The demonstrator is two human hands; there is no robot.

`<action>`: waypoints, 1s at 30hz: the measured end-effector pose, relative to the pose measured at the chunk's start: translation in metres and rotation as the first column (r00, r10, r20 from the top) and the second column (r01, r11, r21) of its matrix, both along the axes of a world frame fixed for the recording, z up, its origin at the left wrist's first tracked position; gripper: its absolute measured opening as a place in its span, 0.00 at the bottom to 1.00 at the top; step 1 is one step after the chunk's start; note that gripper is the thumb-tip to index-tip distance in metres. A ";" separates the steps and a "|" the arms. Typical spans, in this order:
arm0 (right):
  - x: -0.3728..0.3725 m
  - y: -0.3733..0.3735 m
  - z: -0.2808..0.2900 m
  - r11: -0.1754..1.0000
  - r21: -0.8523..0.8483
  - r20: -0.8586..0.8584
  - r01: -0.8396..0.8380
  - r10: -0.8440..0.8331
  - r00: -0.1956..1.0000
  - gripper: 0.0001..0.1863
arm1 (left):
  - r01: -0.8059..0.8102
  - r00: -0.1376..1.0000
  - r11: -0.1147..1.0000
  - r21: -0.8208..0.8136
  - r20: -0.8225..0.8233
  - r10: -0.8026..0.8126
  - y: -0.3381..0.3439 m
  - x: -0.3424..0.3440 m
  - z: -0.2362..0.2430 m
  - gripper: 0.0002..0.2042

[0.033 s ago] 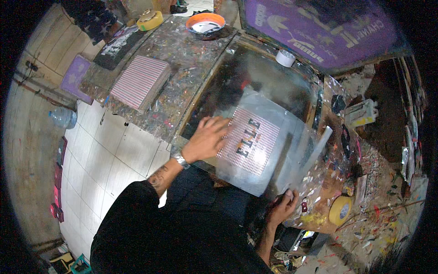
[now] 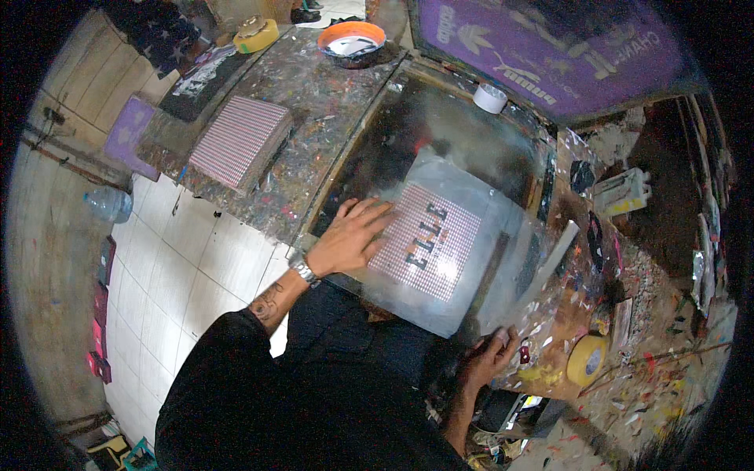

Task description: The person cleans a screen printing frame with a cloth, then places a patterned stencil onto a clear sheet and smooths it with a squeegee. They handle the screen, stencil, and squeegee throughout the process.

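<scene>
A red-and-white checked sheet (image 2: 397, 255) with dark lettering lies on a grey, translucent panel (image 2: 448, 314) on the worktable. My left hand (image 2: 345, 238) rests at the sheet's left edge, fingers spread and reaching toward it, nothing gripped. At the near right, my right hand (image 2: 491, 357) has its thumb and fingers pressed together at the near corner of a clear plastic sheet (image 2: 514, 275). That film extends along the panel's right side and ends in a pale strip (image 2: 554, 255). The exact hold on the film's corner is hard to make out.
A stack of checked sheets (image 2: 239, 141) sits at the left on the stained table. An orange-rimmed bowl (image 2: 351, 39), white tape roll (image 2: 489, 99) and yellow tape roll (image 2: 587, 360) stand around. A purple printed screen (image 2: 542, 47) leans at the back.
My left hand has shifted slightly left, off the checked sheet's edge. My right hand and the clear plastic sheet have moved a little to the right.
</scene>
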State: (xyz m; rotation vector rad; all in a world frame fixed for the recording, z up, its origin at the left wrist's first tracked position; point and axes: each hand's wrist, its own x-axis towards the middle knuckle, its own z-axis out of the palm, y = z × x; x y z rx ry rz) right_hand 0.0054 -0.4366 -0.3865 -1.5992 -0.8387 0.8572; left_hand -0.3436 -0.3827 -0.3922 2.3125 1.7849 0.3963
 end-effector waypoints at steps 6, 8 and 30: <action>0.022 0.025 0.021 0.978 0.126 0.364 -0.166 0.110 0.925 0.15 | 0.058 0.996 0.998 -0.010 -0.067 -0.059 0.002 -0.013 0.006 0.29; 0.035 0.043 0.036 0.958 0.070 0.507 -0.279 0.206 0.837 0.15 | 0.046 0.993 0.998 -0.034 -0.106 -0.050 0.001 -0.014 0.009 0.29; 0.077 0.127 0.002 0.896 -0.067 0.724 -0.439 0.347 0.596 0.21 | 0.040 0.999 0.999 0.016 0.027 -0.040 -0.003 -0.014 -0.002 0.30</action>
